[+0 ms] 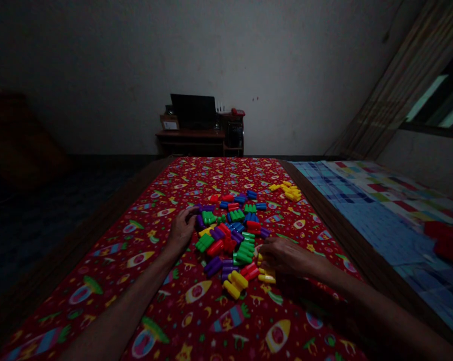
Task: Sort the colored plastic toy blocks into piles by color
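A heap of small plastic building pieces (232, 233) in green, red, blue, purple and yellow lies on a red tablecloth with rocket prints (196, 311). My left hand (181, 229) rests palm down at the heap's left edge, its fingers curled against purple and green pieces. My right hand (284, 255) lies at the heap's right edge with its fingers closed over yellow pieces (267, 276). A separate cluster of yellow pieces (288, 191) sits farther back on the right.
The table's wooden edge (347, 235) runs along the right, beside a bed with a blue checked cover (380, 215) and red items (448, 240). A desk with a dark monitor (193, 111) stands against the far wall. The room is dim.
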Demonstrator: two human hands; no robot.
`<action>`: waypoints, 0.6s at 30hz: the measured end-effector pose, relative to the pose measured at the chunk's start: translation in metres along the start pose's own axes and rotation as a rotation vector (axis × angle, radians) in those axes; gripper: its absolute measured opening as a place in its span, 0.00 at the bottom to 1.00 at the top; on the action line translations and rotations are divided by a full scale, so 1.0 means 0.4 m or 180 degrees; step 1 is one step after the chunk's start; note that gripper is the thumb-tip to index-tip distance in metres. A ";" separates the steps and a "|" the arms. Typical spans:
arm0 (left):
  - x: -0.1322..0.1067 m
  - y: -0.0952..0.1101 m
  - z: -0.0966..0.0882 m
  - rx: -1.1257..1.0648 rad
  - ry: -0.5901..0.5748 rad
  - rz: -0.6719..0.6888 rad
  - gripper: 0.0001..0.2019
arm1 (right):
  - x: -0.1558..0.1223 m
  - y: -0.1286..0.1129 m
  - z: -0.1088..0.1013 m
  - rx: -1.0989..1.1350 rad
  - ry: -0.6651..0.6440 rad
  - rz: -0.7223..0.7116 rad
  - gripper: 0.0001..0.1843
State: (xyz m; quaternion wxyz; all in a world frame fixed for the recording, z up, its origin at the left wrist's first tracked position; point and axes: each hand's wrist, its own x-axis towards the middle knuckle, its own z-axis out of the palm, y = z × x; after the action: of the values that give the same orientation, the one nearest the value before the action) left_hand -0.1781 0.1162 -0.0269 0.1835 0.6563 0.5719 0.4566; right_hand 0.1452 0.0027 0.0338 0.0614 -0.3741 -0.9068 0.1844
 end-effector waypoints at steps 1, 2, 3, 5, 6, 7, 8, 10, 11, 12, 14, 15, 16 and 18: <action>0.000 -0.001 0.000 -0.0010 0.0002 -0.0004 0.18 | 0.002 0.005 0.000 0.0013 0.0054 -0.0024 0.08; 0.000 -0.003 0.001 -0.0015 0.0009 -0.0001 0.18 | 0.006 0.017 -0.003 -0.0002 0.0186 -0.0001 0.08; 0.001 -0.005 0.001 -0.0017 0.0011 0.0009 0.18 | 0.010 0.036 -0.009 -0.0054 0.0391 0.0087 0.08; 0.001 -0.009 0.003 -0.0020 0.0023 0.0032 0.17 | 0.018 0.096 -0.031 -0.0255 0.0920 0.0459 0.11; 0.002 -0.011 0.004 -0.0027 0.0017 0.0042 0.18 | 0.021 0.134 -0.045 -0.0365 0.1169 0.0685 0.12; 0.002 -0.012 0.004 -0.0040 0.0013 0.0043 0.18 | 0.022 0.175 -0.062 -0.0457 0.1360 0.0898 0.13; 0.002 -0.012 0.005 -0.0054 0.0003 0.0041 0.18 | 0.023 0.216 -0.079 -0.0544 0.1483 0.1086 0.13; 0.003 -0.011 0.006 -0.0071 0.0006 0.0026 0.18 | 0.023 0.293 -0.112 -0.0703 0.1637 0.1460 0.12; 0.002 -0.011 0.006 -0.0070 0.0011 0.0025 0.18 | 0.023 0.322 -0.126 -0.0781 0.1775 0.1625 0.11; 0.002 -0.010 0.005 -0.0065 0.0019 0.0028 0.18 | 0.025 0.342 -0.137 -0.0843 0.1969 0.1744 0.11; 0.002 -0.010 0.004 -0.0048 0.0029 0.0043 0.18 | 0.030 0.350 -0.149 -0.0870 0.2419 0.1764 0.14; 0.002 -0.010 0.004 -0.0044 0.0032 0.0048 0.18 | 0.033 0.335 -0.149 -0.0788 0.2562 0.1657 0.16; 0.002 -0.011 0.003 -0.0043 0.0030 0.0049 0.18 | 0.035 0.308 -0.146 -0.0634 0.2559 0.1496 0.17; 0.002 -0.013 0.002 -0.0046 0.0029 0.0039 0.17 | 0.032 0.228 -0.126 -0.0164 0.2033 0.1107 0.18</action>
State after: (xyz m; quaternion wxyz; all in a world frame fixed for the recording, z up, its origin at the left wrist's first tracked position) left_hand -0.1805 0.1188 -0.0310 0.1828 0.6564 0.5654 0.4649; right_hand 0.2086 0.0855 0.0454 0.2997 -0.5628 -0.7691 0.0431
